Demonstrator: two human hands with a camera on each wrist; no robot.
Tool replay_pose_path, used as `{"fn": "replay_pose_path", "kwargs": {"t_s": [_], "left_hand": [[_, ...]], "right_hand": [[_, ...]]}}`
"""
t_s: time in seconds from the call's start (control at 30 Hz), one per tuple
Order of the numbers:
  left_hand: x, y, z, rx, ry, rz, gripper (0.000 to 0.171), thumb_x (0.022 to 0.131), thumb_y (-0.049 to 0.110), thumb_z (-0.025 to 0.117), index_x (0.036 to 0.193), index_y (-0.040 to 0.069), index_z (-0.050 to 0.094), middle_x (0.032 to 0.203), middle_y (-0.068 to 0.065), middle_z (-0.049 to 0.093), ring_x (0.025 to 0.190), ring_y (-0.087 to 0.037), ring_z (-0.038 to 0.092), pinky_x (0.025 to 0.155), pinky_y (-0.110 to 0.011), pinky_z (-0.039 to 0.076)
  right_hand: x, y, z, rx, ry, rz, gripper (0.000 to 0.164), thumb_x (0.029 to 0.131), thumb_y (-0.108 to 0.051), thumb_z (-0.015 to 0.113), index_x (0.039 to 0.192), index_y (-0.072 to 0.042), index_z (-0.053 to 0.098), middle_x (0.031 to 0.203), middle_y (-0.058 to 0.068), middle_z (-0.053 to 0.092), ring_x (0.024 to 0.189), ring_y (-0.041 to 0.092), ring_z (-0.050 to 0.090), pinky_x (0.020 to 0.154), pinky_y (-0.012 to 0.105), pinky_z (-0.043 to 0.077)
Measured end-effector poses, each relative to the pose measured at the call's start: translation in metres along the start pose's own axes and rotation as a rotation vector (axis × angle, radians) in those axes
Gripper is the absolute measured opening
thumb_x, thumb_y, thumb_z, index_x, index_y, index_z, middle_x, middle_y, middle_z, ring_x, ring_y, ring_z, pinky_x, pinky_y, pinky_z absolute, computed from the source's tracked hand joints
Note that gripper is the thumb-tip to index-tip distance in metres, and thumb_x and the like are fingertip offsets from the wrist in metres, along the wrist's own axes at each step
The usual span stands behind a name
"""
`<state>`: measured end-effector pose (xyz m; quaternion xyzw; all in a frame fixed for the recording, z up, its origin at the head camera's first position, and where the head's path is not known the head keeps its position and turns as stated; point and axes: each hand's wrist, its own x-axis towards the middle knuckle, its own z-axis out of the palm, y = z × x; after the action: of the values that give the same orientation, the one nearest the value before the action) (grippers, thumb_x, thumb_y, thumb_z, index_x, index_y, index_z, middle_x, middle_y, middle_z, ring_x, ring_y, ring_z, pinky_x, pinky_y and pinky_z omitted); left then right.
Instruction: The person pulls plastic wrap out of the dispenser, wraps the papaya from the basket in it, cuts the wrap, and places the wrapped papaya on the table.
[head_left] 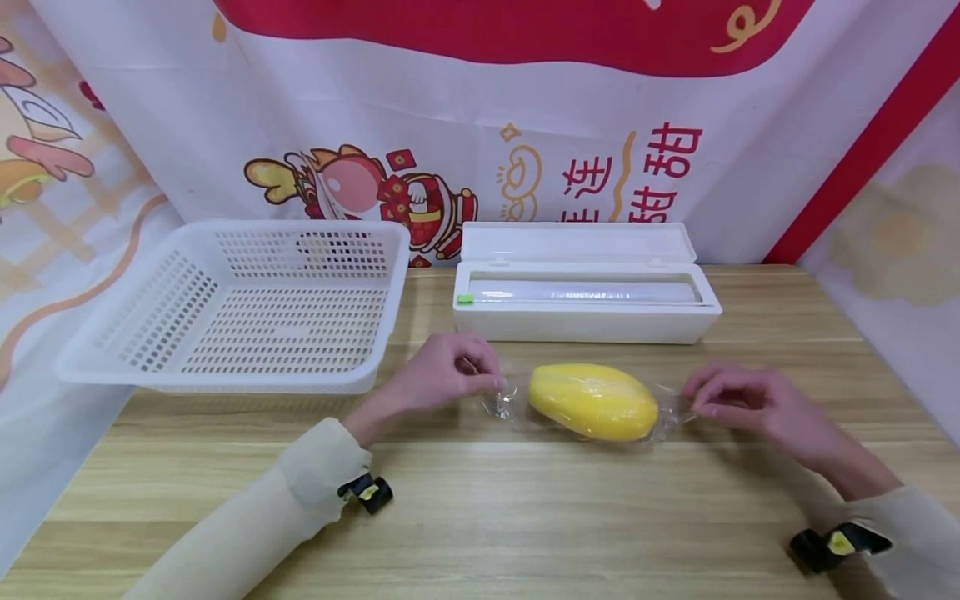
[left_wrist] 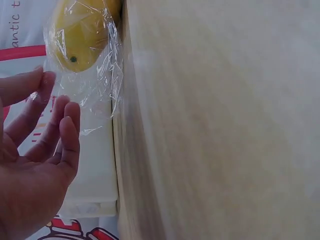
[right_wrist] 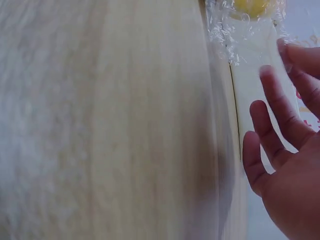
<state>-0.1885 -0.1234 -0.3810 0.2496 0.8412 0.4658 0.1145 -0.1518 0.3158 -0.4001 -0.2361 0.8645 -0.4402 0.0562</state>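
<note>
A yellow oblong fruit [head_left: 592, 402], papaya-like, lies in the middle of the view, wrapped in clear plastic film [head_left: 504, 402]. A small dark green spot [left_wrist: 73, 59] marks its near end in the left wrist view. My left hand [head_left: 456, 371] pinches the film's left end between thumb and index finger. On the other side my right hand [head_left: 738, 404] pinches the film's right end with thumb and index finger. In both wrist views the other fingers are spread away from the film, which looks crinkled beside the fruit.
Behind the fruit stands a white film dispenser box [head_left: 588, 325], its lid [head_left: 577, 243] raised, with a roll [head_left: 585, 290] inside and a green slider [head_left: 465, 298]. At the left sits a white perforated basket [head_left: 292, 379]. A printed cloth [head_left: 420, 100] hangs behind the wooden table [head_left: 487, 517].
</note>
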Motion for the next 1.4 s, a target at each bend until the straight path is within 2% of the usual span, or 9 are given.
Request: {"fn": "replay_pose_path", "kwargs": {"t_s": [0.1,0.2,0.37,0.63,0.87,1.0,1.13,1.27,1.4], "left_hand": [[0.002,0.001,0.003,0.105,-0.045,-0.016,0.006,0.092,0.021,0.083,0.087,0.021,0.080,0.100,0.003,0.073,0.097,-0.014,0.065,0.088,-0.032,0.058],[0.004,0.002,0.006,0.180,-0.058,-0.043,0.008,0.092,0.021,0.084,0.085,0.024,0.079,0.098,0.006,0.073,0.095,-0.013,0.064,0.087,-0.033,0.056],[0.008,0.002,0.009,0.216,-0.062,-0.095,0.010,0.092,0.023,0.084,0.085,0.027,0.079,0.095,0.008,0.073,0.090,-0.014,0.063,0.083,-0.032,0.053],[0.007,0.005,0.010,0.203,-0.061,-0.163,0.011,0.092,0.024,0.084,0.083,0.024,0.078,0.088,0.008,0.074,0.079,-0.014,0.061,0.071,-0.030,0.053],[0.006,0.006,0.012,0.163,0.009,-0.165,0.012,0.087,0.024,0.088,0.083,0.022,0.078,0.085,0.005,0.073,0.078,-0.014,0.061,0.069,-0.029,0.053],[0.004,0.007,0.012,0.150,0.049,-0.179,0.015,0.084,0.024,0.091,0.083,0.021,0.076,0.084,0.004,0.072,0.078,-0.015,0.063,0.069,-0.030,0.054],[0.004,0.007,0.011,0.143,0.049,-0.173,0.016,0.083,0.024,0.092,0.085,0.021,0.077,0.086,0.004,0.073,0.078,-0.014,0.063,0.068,-0.030,0.055],[0.003,0.007,0.007,0.108,0.015,-0.179,0.021,0.080,0.026,0.095,0.090,0.020,0.077,0.094,0.002,0.074,0.072,-0.015,0.060,0.063,-0.028,0.051],[0.001,0.007,0.001,0.043,-0.015,-0.212,0.035,0.077,0.028,0.097,0.104,0.018,0.077,0.111,-0.003,0.073,0.069,-0.016,0.057,0.058,-0.027,0.047]], "right_hand": [[0.002,-0.001,0.004,-0.067,-0.001,0.027,0.015,0.098,-0.005,0.072,0.100,-0.019,0.079,0.109,0.000,0.075,0.100,0.008,0.066,0.082,0.017,0.052],[0.006,-0.004,0.008,-0.101,-0.013,0.028,0.017,0.097,-0.005,0.074,0.097,-0.021,0.079,0.102,-0.002,0.074,0.094,0.007,0.065,0.077,0.020,0.054],[0.012,-0.006,0.012,-0.152,-0.050,0.052,0.020,0.097,-0.004,0.074,0.094,-0.024,0.078,0.096,-0.009,0.072,0.090,0.006,0.063,0.076,0.022,0.055],[0.016,-0.005,0.012,-0.210,-0.055,0.121,0.015,0.098,-0.011,0.075,0.095,-0.025,0.079,0.095,-0.007,0.073,0.088,0.006,0.061,0.077,0.021,0.054],[0.010,0.002,0.010,-0.153,0.004,0.116,0.015,0.098,-0.011,0.076,0.100,-0.025,0.082,0.100,-0.004,0.077,0.092,0.006,0.065,0.077,0.020,0.053],[0.007,0.003,0.006,-0.109,0.018,0.173,0.011,0.099,-0.016,0.075,0.104,-0.022,0.083,0.103,-0.002,0.078,0.091,0.008,0.063,0.070,0.024,0.052],[0.006,0.001,0.004,-0.096,0.019,0.218,0.011,0.099,-0.019,0.075,0.106,-0.022,0.083,0.105,-0.001,0.078,0.091,0.009,0.064,0.069,0.025,0.053],[0.005,0.001,0.004,-0.095,0.020,0.187,0.012,0.098,-0.017,0.077,0.107,-0.022,0.083,0.105,-0.002,0.078,0.091,0.009,0.065,0.072,0.023,0.053],[0.000,0.004,0.002,-0.054,0.031,0.103,0.019,0.094,-0.010,0.080,0.111,-0.016,0.081,0.109,-0.006,0.077,0.097,0.005,0.067,0.076,0.020,0.054]]}}
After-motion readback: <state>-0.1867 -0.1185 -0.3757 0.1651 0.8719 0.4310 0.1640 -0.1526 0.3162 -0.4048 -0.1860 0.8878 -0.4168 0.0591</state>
